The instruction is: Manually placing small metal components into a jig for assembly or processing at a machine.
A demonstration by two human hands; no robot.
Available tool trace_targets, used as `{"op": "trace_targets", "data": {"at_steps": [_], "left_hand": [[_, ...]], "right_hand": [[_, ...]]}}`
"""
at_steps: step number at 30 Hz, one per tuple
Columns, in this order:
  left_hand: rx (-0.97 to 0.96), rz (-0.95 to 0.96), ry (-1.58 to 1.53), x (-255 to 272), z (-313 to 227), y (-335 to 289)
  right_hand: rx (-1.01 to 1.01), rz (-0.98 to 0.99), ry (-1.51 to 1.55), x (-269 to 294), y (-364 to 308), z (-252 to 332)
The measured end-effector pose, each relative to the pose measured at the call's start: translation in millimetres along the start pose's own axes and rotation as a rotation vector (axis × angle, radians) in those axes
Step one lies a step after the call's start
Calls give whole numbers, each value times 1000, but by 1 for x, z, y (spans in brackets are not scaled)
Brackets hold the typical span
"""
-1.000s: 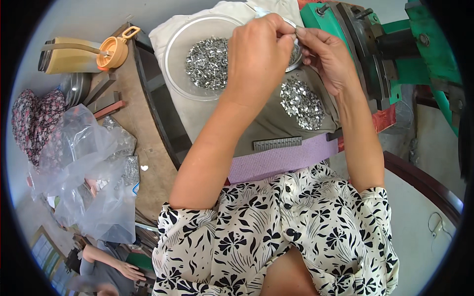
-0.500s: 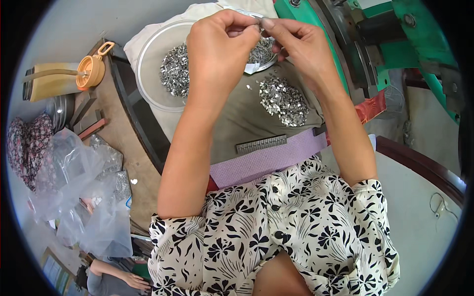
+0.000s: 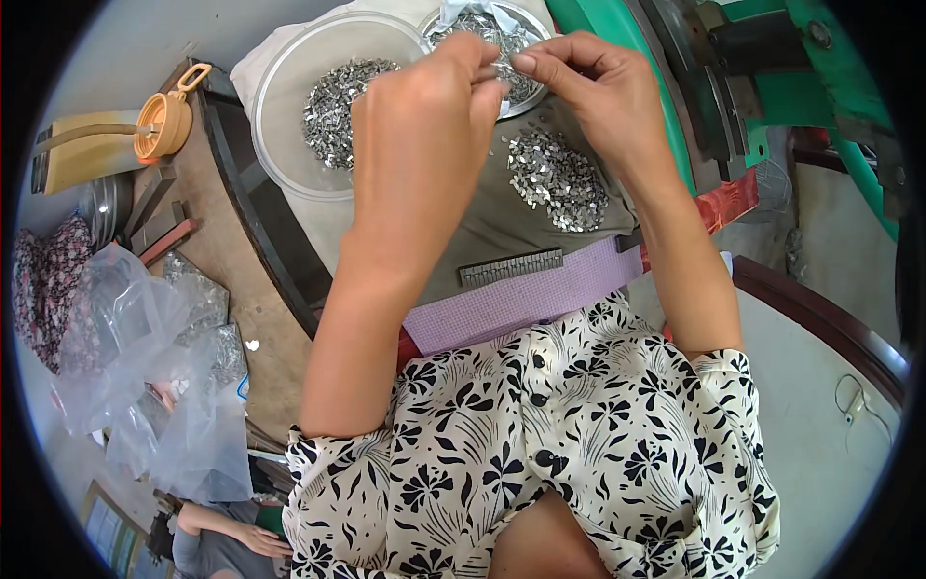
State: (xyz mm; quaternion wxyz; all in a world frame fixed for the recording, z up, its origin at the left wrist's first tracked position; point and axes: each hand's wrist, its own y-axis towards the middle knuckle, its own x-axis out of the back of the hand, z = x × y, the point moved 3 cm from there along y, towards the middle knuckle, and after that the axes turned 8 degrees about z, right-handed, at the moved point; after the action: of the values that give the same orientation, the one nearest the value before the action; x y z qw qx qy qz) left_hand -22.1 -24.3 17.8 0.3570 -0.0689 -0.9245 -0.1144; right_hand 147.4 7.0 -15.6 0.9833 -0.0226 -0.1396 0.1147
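Observation:
My left hand (image 3: 424, 125) is raised over the work surface with thumb and fingers pinched; anything between them is too small to make out. Close to its right, my right hand (image 3: 603, 92) also has thumb and forefinger pressed together, their hold unclear. A narrow gap separates the fingertips. Beneath them a round metal dish (image 3: 526, 104) holds thin shiny metal pieces (image 3: 473, 29) and a pale scrap. A clear round tray (image 3: 280, 145), left of my left hand, carries a heap of small silvery parts (image 3: 328, 116). Below my right hand lies a pile of flat metal pieces (image 3: 559, 183) on dark cloth.
A dark slotted metal strip (image 3: 509, 267) lies by a lilac textured band (image 3: 521, 307) near my body. Green machinery (image 3: 781, 87) stands at right. Plastic bags (image 3: 183, 386) and an orange-lidded bottle (image 3: 162, 127) are at left. Another person's arm (image 3: 231, 529) shows lower left.
My fingertips have drawn apart from where they met. My left hand has turned and shifted slightly toward me, and my right hand has moved slightly right. The metal dish shows more.

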Motion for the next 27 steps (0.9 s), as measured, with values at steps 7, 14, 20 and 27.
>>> {"op": "trace_targets", "data": {"at_steps": [7,14,20,27], "left_hand": [[-13,102,-261,8,7,-80],[105,332,-142,-13,26,-137],[101,309,-69,-17,32,-147],[186,81,-42,-25,34,-179]], "right_hand": [[301,154,-384,-16,-61,4],[442,207,-660,-50,-93,-23],[475,175,-701,-49,-95,-15],[353,202,-615,-54,-98,-11]]}}
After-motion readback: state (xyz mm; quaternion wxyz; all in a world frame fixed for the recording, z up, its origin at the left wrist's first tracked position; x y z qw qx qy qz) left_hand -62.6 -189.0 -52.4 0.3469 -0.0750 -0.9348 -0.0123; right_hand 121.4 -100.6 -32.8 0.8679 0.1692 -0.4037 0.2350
